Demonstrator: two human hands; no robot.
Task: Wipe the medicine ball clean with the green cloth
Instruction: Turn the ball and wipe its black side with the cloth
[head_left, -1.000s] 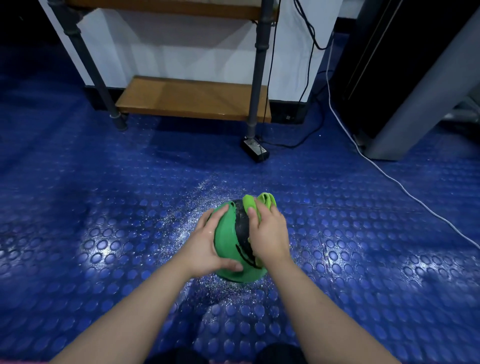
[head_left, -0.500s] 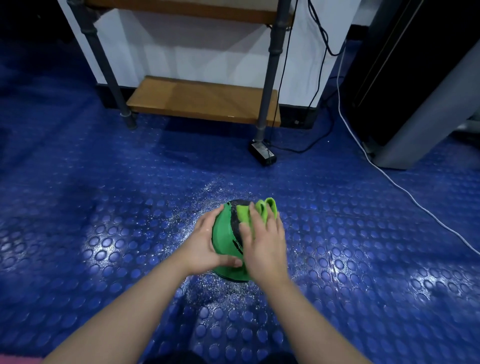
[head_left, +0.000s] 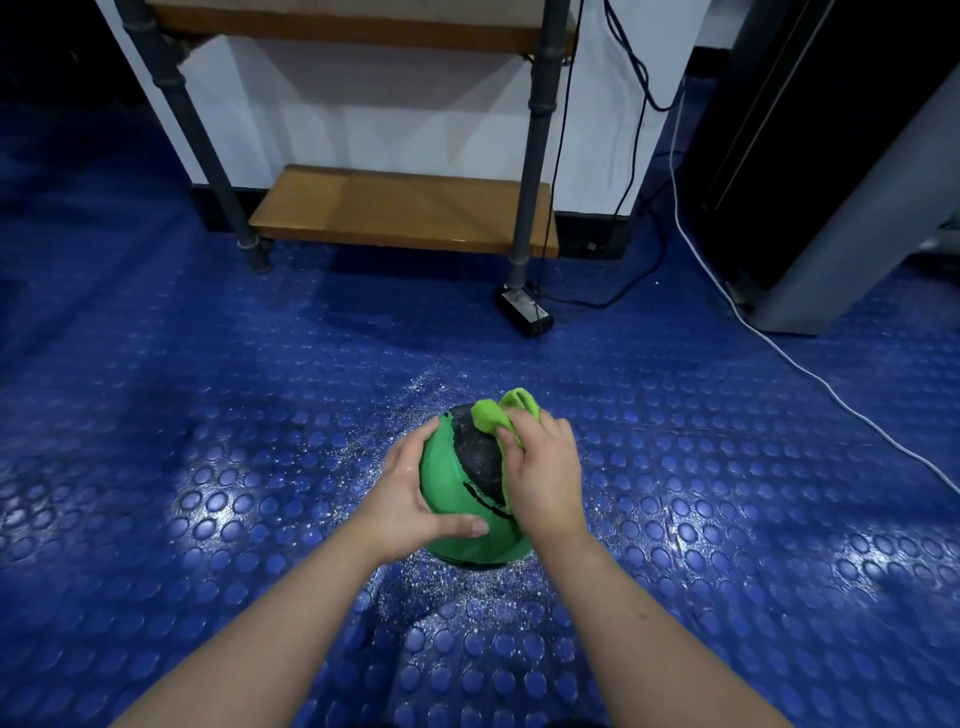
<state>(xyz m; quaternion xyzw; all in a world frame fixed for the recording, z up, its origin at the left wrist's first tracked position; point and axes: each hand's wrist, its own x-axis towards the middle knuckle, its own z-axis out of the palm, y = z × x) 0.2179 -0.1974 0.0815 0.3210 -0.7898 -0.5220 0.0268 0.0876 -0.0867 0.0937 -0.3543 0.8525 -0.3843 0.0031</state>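
A green and black medicine ball (head_left: 457, 493) sits on the blue studded floor in the middle of the head view. My left hand (head_left: 410, 493) grips its left side, thumb across the front and fingers curved over the top left. My right hand (head_left: 545, 478) presses the bright green cloth (head_left: 498, 413) against the ball's upper right, fingers curled round the cloth. Part of the cloth sticks out above my fingers; the rest is hidden under the hand. White dust speckles the ball's black band and the floor around it.
A pipe-framed rack with a wooden shelf (head_left: 405, 210) stands ahead by a white wall. A small black box (head_left: 524, 312) lies at its right leg, with black cables behind. A white cable (head_left: 810, 371) runs across the floor at right. A dark cabinet (head_left: 831, 156) stands far right.
My right hand with the cloth has slid back and forth over the ball's top right. More of the black band now shows. My left hand has kept its hold.
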